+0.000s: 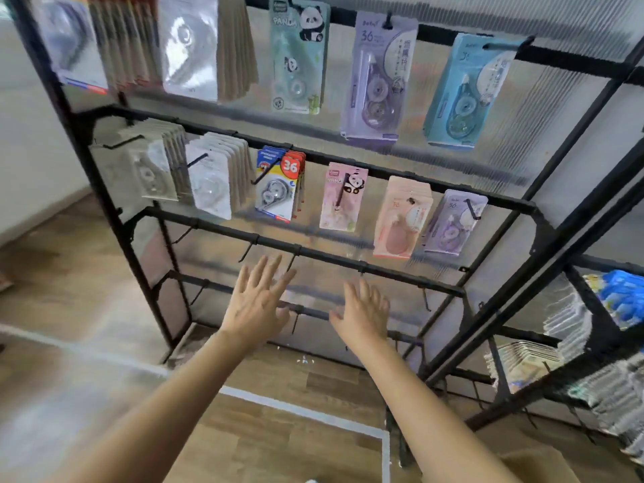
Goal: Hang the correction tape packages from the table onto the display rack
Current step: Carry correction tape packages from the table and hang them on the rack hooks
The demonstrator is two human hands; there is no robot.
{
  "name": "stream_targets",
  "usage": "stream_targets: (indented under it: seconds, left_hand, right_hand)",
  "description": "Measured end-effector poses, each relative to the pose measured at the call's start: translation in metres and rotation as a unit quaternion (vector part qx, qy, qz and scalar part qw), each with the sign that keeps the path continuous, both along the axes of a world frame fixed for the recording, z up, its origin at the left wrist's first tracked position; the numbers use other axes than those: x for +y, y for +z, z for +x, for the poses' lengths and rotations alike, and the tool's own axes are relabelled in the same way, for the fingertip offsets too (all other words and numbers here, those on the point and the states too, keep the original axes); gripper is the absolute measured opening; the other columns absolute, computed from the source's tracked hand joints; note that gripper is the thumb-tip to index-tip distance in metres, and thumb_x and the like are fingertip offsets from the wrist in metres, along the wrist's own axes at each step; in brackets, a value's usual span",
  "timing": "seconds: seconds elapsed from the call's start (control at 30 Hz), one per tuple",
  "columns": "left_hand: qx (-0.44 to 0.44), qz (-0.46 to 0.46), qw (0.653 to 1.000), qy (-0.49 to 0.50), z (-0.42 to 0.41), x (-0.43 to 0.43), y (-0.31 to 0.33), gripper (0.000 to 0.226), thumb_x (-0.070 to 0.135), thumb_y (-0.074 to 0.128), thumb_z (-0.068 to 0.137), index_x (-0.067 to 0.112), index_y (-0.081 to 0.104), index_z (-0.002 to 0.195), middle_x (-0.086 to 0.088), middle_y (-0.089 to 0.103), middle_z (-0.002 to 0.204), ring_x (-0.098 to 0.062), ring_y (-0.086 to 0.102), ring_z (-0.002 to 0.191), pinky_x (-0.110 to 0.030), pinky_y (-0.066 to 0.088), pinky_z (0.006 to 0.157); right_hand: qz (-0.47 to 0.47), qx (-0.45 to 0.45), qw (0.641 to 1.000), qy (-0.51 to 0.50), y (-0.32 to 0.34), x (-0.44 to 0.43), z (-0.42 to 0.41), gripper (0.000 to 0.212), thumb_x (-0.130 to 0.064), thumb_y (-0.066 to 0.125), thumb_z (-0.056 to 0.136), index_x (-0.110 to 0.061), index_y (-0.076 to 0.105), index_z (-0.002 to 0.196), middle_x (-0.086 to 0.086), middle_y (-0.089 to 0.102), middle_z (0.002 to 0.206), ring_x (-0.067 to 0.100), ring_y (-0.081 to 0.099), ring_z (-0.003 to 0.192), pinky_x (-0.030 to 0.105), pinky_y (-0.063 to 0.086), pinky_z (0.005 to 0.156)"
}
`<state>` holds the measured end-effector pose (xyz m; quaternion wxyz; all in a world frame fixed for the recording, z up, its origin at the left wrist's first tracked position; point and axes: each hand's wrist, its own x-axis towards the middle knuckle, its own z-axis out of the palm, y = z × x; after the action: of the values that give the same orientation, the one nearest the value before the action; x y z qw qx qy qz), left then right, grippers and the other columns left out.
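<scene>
A black display rack (348,261) fills the view, with correction tape packages hanging from hooks on its upper two bars. The top bar carries a green panda package (299,61), a purple one (378,81) and a blue one (467,92). On the second bar hang a red-and-blue "36" package (278,184), a pink panda package (341,198), a peach stack (400,217) and a small purple one (453,223). My left hand (258,305) and my right hand (364,313) are both raised with fingers spread, holding nothing, in front of the bare lower bars.
Grey and white package stacks (209,172) hang at the left of the second bar. The lower bars have several bare hooks (247,252). A second rack (592,343) with more packages stands at the right. White tape (313,411) marks the wooden floor below. The table is out of view.
</scene>
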<state>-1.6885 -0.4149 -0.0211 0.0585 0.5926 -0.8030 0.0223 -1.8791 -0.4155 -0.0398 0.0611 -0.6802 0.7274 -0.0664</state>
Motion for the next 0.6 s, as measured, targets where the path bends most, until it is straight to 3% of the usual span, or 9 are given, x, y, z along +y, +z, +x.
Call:
stream_targets:
  seconds: [0.33, 0.47, 0.6]
  left_hand:
    - [0.070, 0.099, 0.966, 0.229, 0.182, 0.204, -0.046, 0.074, 0.045, 0.051, 0.091, 0.033, 0.009, 0.150, -0.002, 0.002, 0.159, -0.025, 0.004, 0.146, -0.047, 0.006, 0.116]
    - [0.060, 0.115, 0.936, 0.327, 0.236, 0.280, -0.057, 0.070, 0.046, 0.048, 0.092, 0.032, 0.010, 0.150, -0.002, 0.003, 0.159, -0.023, 0.004, 0.146, -0.051, 0.000, 0.115]
    - [0.065, 0.089, 0.899, 0.424, 0.288, 0.344, -0.060, 0.066, 0.044, 0.045, 0.093, 0.033, 0.013, 0.150, 0.002, 0.005, 0.159, -0.017, 0.003, 0.146, -0.043, -0.004, 0.116]
  right_hand:
    - [0.107, -0.050, 0.973, 0.197, -0.011, 0.136, 0.190, 0.070, -0.044, 0.049, 0.093, -0.026, 0.014, 0.150, 0.007, 0.005, 0.159, 0.030, 0.003, 0.146, 0.051, 0.004, 0.115]
    - [0.115, -0.062, 0.950, 0.284, -0.012, 0.184, 0.263, 0.067, -0.043, 0.050, 0.093, -0.026, 0.018, 0.149, 0.007, 0.010, 0.159, 0.027, 0.007, 0.145, 0.048, 0.006, 0.115]
    - [0.141, -0.032, 0.913, 0.380, -0.015, 0.215, 0.336, 0.068, -0.043, 0.050, 0.092, -0.025, 0.018, 0.150, 0.008, 0.008, 0.159, 0.026, 0.006, 0.146, 0.048, 0.006, 0.115]
